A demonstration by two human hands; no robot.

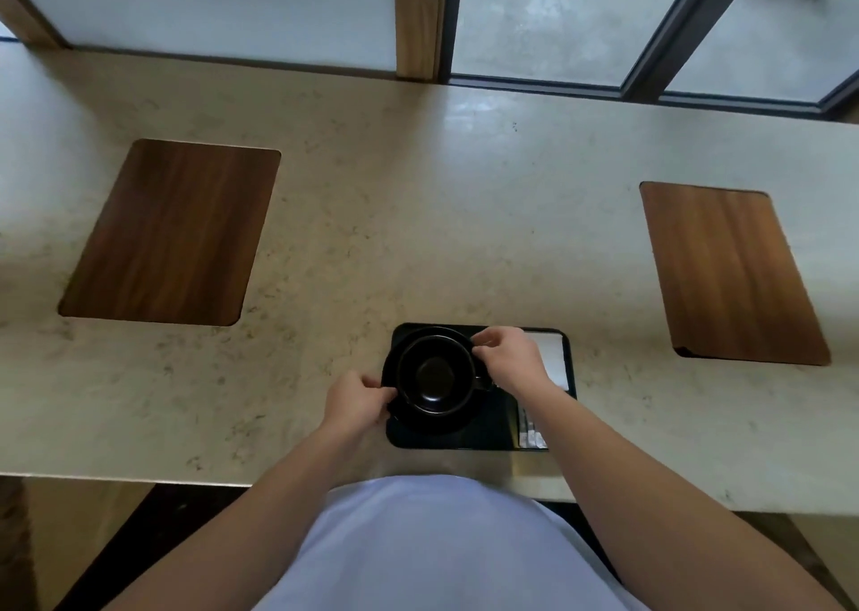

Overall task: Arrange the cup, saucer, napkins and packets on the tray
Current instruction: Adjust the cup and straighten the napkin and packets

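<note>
A black tray [492, 431] lies on the counter near its front edge. On the tray's left half sits a black saucer [420, 424] with an empty black cup [434, 373] upright on it, handle to the right. My left hand [355, 401] pinches the saucer's left rim. My right hand [509, 357] grips the saucer's far right rim beside the cup. White napkins [553, 359] lie in the tray's far right corner, partly hidden by my right hand. Packets [530, 431] lie along the tray's right side, partly under my right forearm.
The beige stone counter [418, 220] holds two wooden placemats, one at the left [172, 233] and one at the right [730, 275]. Windows with dark and wooden frames run along the far edge. The counter's front edge is close to my body.
</note>
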